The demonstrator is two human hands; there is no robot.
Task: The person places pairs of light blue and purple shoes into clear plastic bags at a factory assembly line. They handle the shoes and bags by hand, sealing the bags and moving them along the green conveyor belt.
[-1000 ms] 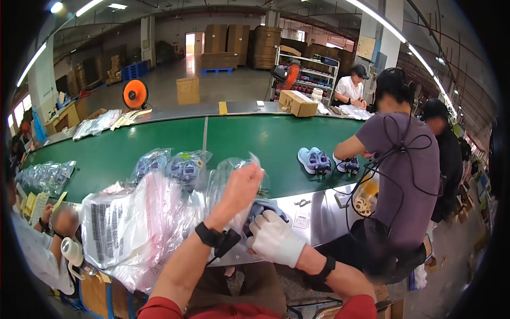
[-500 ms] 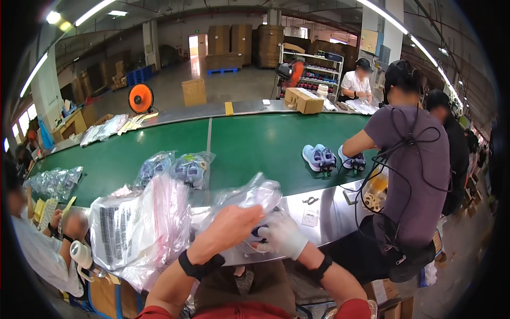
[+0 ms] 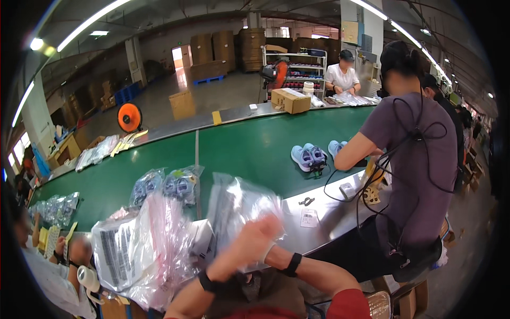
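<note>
A clear plastic bag (image 3: 234, 204) stands up, blurred, over the near metal edge of the table. My bare left hand (image 3: 257, 234) is closed at the bag's lower right, though motion smears its fingers. Crossing behind it, my right hand (image 3: 268, 251) shows only a strip of white glove near the wrist; its fingers are hidden. What lies inside the bag is hard to make out. Left of it rests a pile of clear plastic bags (image 3: 164, 234) with pinkish edges. Beyond are two bagged pairs of light blue shoes (image 3: 180, 186) on the green belt.
A tag (image 3: 308, 218) and a small dark strap-like piece (image 3: 306, 201) lie on the metal edge. Unbagged light blue shoes (image 3: 308, 158) stand on the green belt (image 3: 249, 149). A co-worker in purple (image 3: 419, 154) sits close on my right; another in white (image 3: 48, 276) is at left.
The bag has swung more upright and moved left. My left hand has come across in front of my right hand, which was visible with its white glove before. The view has shifted slightly right.
</note>
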